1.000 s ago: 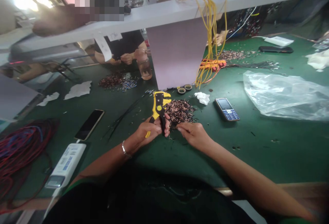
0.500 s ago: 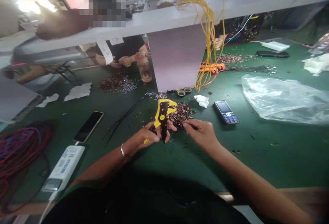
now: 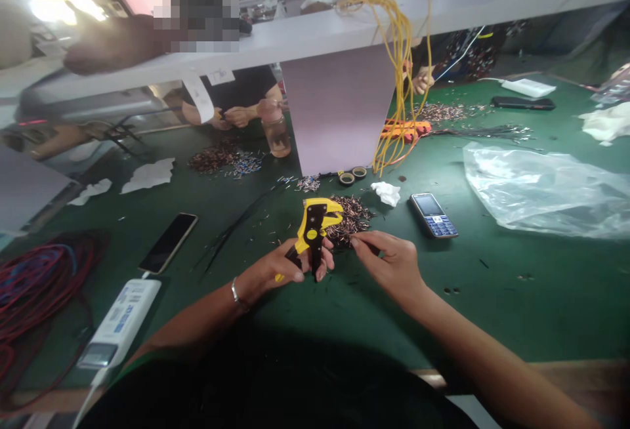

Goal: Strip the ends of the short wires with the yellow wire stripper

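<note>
My left hand (image 3: 290,262) is wrapped round the handles of a yellow and black wire stripper (image 3: 312,222), its jaws pointing up and to the right. Behind the jaws lies a pile of short copper-coloured and dark wire pieces (image 3: 355,214). At the near right edge of that pile, my right hand (image 3: 386,255) pinches with thumb and forefinger; whatever sits between the fingertips is too small to make out. A smaller heap of pale cut bits (image 3: 308,183) lies beyond the stripper.
A keypad phone (image 3: 434,215) and a clear plastic bag (image 3: 531,193) lie to the right. On the left are a smartphone (image 3: 168,243), a white power strip (image 3: 121,321) and coiled red wires (image 3: 39,291). Yellow wires (image 3: 401,42) hang from the shelf (image 3: 305,32). Co-workers' hands (image 3: 239,116) work across the table.
The stripper has dropped slightly towards me, and its yellow jaw shows a wider gap. My right hand stays pinched at the pile's edge, shifted only a little.
</note>
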Motion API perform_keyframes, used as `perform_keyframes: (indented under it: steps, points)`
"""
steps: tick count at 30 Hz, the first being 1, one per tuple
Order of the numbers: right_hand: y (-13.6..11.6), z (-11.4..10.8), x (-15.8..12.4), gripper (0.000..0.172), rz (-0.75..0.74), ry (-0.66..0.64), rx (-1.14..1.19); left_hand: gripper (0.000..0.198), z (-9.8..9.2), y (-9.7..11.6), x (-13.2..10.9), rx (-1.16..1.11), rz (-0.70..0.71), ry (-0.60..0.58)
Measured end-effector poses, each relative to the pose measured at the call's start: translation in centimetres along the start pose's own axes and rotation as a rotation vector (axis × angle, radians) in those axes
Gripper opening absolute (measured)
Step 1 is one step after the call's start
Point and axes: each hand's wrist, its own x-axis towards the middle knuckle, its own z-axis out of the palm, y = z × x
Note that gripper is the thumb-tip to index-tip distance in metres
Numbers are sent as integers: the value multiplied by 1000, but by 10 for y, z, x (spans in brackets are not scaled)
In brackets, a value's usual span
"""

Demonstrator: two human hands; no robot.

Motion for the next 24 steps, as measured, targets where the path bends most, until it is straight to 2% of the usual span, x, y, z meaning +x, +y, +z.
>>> perform_keyframes:
  steps: [5,11,19,24]
  points:
    - [-4,-4,2,20,-13,66,23,68,-1,-1,-1,15,18,-1]
    - [-3,-3,3,21,34,66,12,68,6,2,1,15,0,-5]
    - [1,3,-3,22,61,-5,38,67,4,1,-1,4,-6,-7]
    - [-1,3,0,23,148,-87,37,68,3,2,0,21,11,8]
